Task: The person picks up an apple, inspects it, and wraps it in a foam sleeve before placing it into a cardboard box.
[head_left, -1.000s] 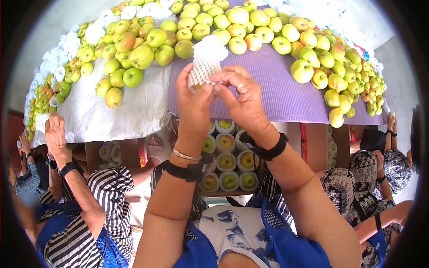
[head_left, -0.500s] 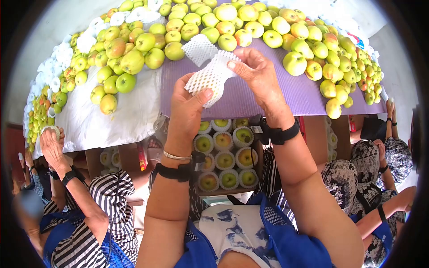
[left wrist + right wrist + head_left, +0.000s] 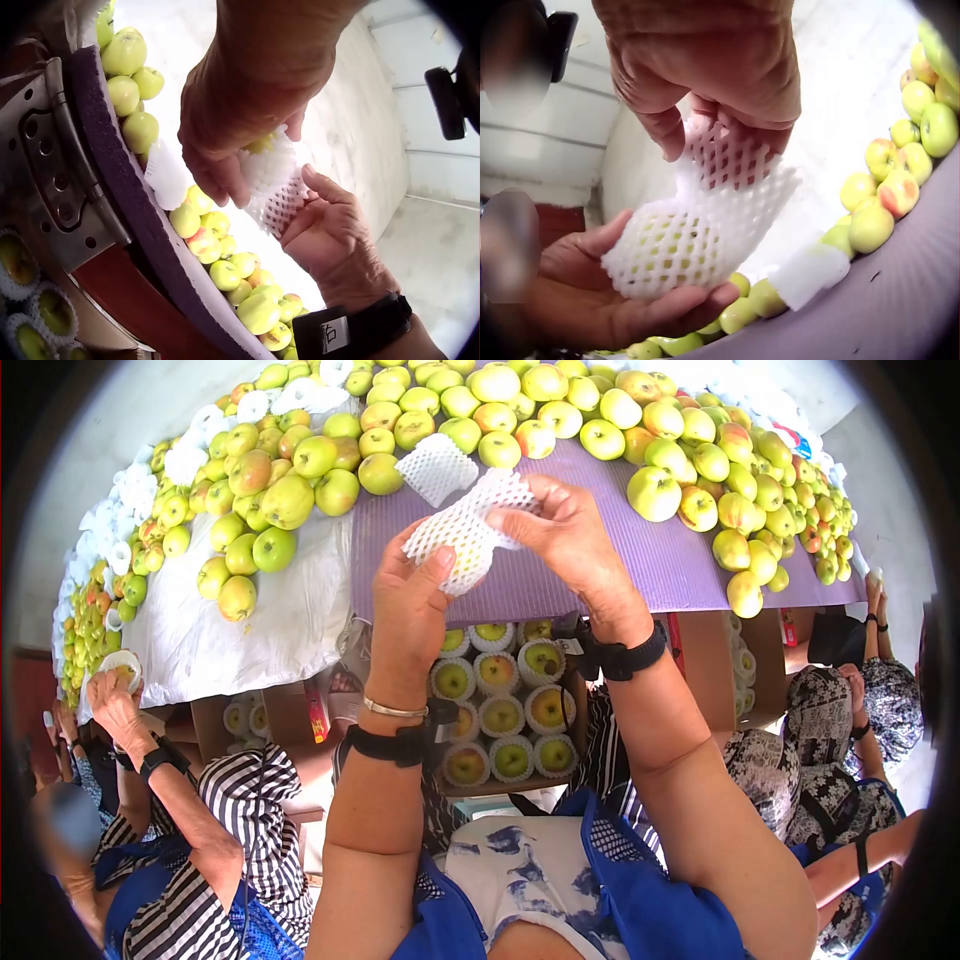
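Two bare hands, a little apart, meet on one thing above a purple ribbed mat [image 3: 620,550]: a round yellow-green apple [image 3: 671,247] partly seen through a white diamond-mesh foam sleeve [image 3: 742,202]. The left hand [image 3: 411,595] grips the sleeved apple, thumb against its near face; the right hand [image 3: 575,545] pinches the sleeve's empty end, the fingers showing through the mesh. Just beyond them, a spare flat white foam net [image 3: 437,468] lies on the mat. Across the far side, a long heap of yellow-green, red-blushed apples [image 3: 495,415] curves from left to right; a shiny white sheet [image 3: 175,635] covers the surface to the left. Near, below the mat's edge, a brown cardboard box [image 3: 515,790] holds rows of netted apples [image 3: 501,715]. At left is another person in black-and-white stripes [image 3: 250,800].
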